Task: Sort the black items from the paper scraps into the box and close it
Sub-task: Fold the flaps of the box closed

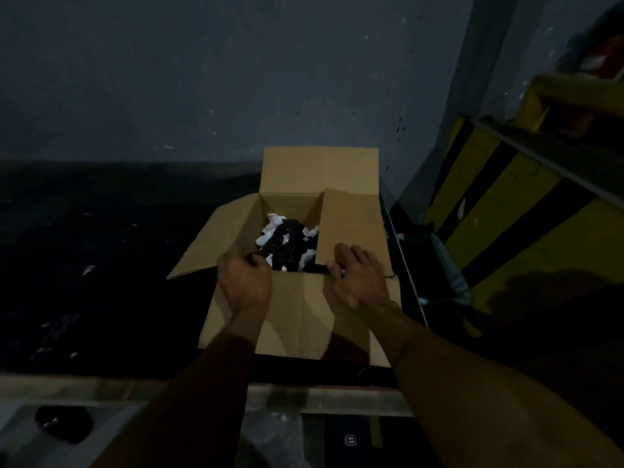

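Observation:
A brown cardboard box [297,319] stands on a dark work surface with its flaps partly open. Inside lies a heap of black items [287,244] mixed with white paper scraps [271,228]. My left hand [244,282] grips the top edge of the near flap at the box's left side, fingers curled over it. My right hand [359,276] rests on the right flap [347,228], which is folded inward over the opening; its fingers lie fairly straight and the thumb hooks at the flap's near edge. The back flap stands upright and the left flap splays outward.
The dark table top [101,265] carries a few white paper bits [88,269]. A grey wall rises behind. Yellow-and-black striped structure [506,204] stands at the right. A black object [64,422] lies on a lower ledge at bottom left.

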{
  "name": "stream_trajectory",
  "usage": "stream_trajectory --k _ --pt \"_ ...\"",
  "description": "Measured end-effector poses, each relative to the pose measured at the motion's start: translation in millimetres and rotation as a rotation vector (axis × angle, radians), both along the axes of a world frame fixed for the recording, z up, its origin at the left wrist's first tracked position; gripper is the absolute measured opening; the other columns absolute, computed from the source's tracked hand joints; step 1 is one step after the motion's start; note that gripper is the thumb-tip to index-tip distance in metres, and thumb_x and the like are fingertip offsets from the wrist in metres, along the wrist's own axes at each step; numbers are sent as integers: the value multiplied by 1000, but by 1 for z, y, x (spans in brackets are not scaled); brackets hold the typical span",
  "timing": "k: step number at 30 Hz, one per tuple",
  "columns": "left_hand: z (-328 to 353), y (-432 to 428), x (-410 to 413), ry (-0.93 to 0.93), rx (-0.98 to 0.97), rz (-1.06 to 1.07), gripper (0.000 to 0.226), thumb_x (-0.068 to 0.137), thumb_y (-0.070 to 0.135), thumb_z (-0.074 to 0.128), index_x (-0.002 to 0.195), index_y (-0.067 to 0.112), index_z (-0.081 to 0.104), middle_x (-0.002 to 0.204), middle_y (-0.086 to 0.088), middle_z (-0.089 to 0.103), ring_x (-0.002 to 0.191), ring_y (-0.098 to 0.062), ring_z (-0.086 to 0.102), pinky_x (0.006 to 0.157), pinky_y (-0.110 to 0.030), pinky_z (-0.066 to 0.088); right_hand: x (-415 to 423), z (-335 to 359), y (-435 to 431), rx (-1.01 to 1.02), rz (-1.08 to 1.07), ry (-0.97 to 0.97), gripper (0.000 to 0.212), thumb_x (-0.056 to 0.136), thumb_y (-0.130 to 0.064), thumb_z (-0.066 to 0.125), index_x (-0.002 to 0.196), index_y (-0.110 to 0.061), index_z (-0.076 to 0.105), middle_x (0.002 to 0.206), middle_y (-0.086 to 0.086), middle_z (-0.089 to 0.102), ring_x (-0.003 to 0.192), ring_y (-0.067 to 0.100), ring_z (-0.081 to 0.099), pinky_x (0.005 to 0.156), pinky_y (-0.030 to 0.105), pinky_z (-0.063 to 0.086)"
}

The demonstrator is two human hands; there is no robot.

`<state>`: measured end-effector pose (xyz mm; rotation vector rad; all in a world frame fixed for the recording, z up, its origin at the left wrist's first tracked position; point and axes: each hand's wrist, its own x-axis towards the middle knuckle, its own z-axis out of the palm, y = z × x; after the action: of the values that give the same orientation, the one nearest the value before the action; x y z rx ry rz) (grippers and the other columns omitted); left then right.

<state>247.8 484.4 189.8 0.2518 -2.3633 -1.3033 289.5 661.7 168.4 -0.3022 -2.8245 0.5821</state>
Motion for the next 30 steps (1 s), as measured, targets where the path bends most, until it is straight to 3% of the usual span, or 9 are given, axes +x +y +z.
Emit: stream_trajectory --k 4,6,9,11,13,19,23,26,30 --pt "16 -35 -41 -416 537 292 78 90 22 60 149 5 11 148 -24 29 130 -39 40 103 -45 37 0 -7 -4 105 -43 -27 33 96 -41 34 117 -20 48 124 9 48 117 31 40 98 44 34" --pt "25 -48 -55 -410 832 328 90 90 20 61 151 8 -4 153 -18 22 136 -34 32 110 -42 29 -2 -7 -4 101 -62 -49 35 93 -43 32 114 -22 52 121 7 52 116 29 43 97 43 36" --pt "27 -58 -69 -288 1083 382 90 86 11 63 151 14 1 152 -16 24 135 -32 32 111 -40 27 -7 -5 -11 65 -101 -61 50 85 -50 22 112 -24 55 121 7 56 118 29 47 102 45 36" --pt "19 -55 -70 -195 917 329 75 82 6 62 146 17 24 143 -18 39 127 -33 43 104 -39 36 -6 -4 -13 59 -128 -78 51 85 -50 24 115 -24 57 125 6 56 121 29 46 104 43 35" --pt "5 -57 -70 -24 453 107 50 76 4 61 124 13 48 121 -19 54 110 -37 55 90 -41 45 -8 -1 -16 75 -162 -103 42 92 -46 35 120 -24 57 134 6 52 127 27 42 106 39 32" --pt "-17 -77 -76 251 -624 -661 47 82 20 55 129 25 56 103 -8 55 100 -27 50 76 -32 42 -13 2 -18 37 -170 -139 35 95 -41 41 121 -23 57 131 3 53 124 27 44 102 36 34" --pt "-6 -80 -94 112 -740 -889 42 87 46 43 118 26 65 107 0 56 99 -22 53 72 -28 40 -25 13 -13 63 -194 -240 39 93 -39 45 124 -21 59 130 7 55 119 29 49 96 35 39" --pt "1 -67 -106 130 -755 -893 32 90 39 47 97 18 71 102 -1 57 90 -22 57 69 -28 42 -38 19 -4 132 -200 -322 36 90 -28 56 125 -22 57 126 10 54 116 34 48 94 38 44" --pt "-2 -46 -125 72 -754 -921 18 91 28 48 77 19 56 96 -5 54 86 -25 58 68 -30 45 -57 18 8 202 -209 -318 37 94 -32 48 128 -18 55 127 13 51 117 36 46 97 38 40"
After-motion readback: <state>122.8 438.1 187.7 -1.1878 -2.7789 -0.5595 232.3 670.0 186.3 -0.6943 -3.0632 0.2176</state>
